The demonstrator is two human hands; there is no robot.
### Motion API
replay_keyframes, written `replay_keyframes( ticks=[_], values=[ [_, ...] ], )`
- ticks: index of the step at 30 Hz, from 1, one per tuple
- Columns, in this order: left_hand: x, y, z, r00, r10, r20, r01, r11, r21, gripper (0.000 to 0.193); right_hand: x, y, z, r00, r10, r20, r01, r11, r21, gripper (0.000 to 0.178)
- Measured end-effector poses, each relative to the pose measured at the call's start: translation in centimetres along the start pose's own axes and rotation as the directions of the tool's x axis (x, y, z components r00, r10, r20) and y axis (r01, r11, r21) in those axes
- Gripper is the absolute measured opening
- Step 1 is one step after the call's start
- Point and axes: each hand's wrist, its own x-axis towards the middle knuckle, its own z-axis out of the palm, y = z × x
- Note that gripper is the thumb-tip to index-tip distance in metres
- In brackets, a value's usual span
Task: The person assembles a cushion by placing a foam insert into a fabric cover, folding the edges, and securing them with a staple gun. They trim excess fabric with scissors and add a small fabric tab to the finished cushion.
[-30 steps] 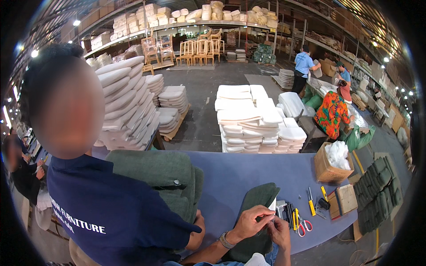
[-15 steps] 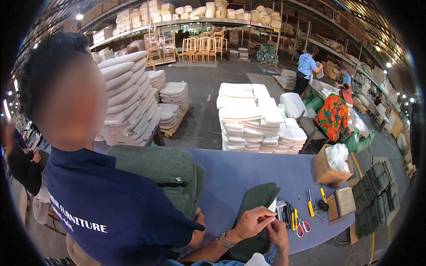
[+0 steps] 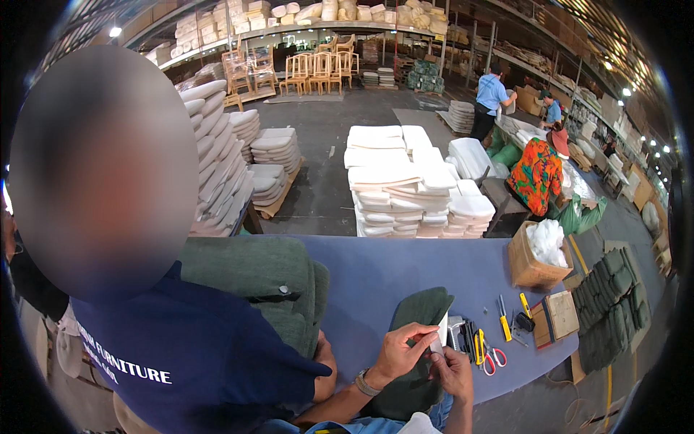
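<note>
A dark green fabric cushion [image 3: 426, 307] with a white edge lies in front of me on the blue table. Over it my left hand [image 3: 401, 354], with a watch at the wrist, holds thumb and fingertips together near the white edge. What they pinch, if anything, is too small to make out. Close beside it, my right hand [image 3: 454, 374] has its fingers curled round the lower end of a small pale strip [image 3: 436, 345]. To the right of the cushion lie a staple gun [image 3: 455, 331], a yellow cutter [image 3: 478, 347] and red-handled scissors [image 3: 493, 360].
A co-worker in a navy shirt [image 3: 210, 347] stands close at my left, by stacked green cushions [image 3: 246, 267]. Toward the table's right [image 3: 405, 260] are a yellow-handled tool [image 3: 504, 320], a wooden box [image 3: 557, 318] and a carton of white stuffing [image 3: 531, 267]. White pads [image 3: 390, 177] are piled beyond.
My hands have parted slightly, and the pale strip now shows between them. The co-worker's head has turned and shifted. My view has moved a little.
</note>
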Motion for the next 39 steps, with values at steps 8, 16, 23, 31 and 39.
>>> replay_keyframes(
  ticks=[8,16,23,31,39],
  values=[
    [-2.2,0.2,1.1,0.977,0.027,0.211,-0.026,1.000,-0.007,0.016,0.4,1.1,0.1,0.982,-0.152,-0.115,0.157,0.987,0.035,0.034],
    [-4.5,0.0,1.4,0.997,-0.002,0.079,-0.002,0.999,0.043,0.023,1.4,1.0,0.1,0.969,-0.224,-0.105,0.209,0.969,-0.132,0.036],
    [-5.8,-2.0,-1.6,0.723,-0.620,0.304,0.687,0.694,-0.216,0.026,2.5,-1.3,1.4,0.882,-0.470,0.018,0.440,0.809,-0.390,0.054],
    [-5.5,-2.6,-1.2,0.693,-0.600,0.401,0.719,0.616,-0.322,0.025,1.8,-0.9,0.9,0.890,-0.450,-0.076,0.386,0.831,-0.401,0.055],
    [-4.7,-2.9,0.3,0.648,-0.565,0.510,0.750,0.591,-0.297,0.021,1.4,0.8,-0.9,0.876,-0.464,-0.133,0.388,0.841,-0.377,0.056]
  ],
)
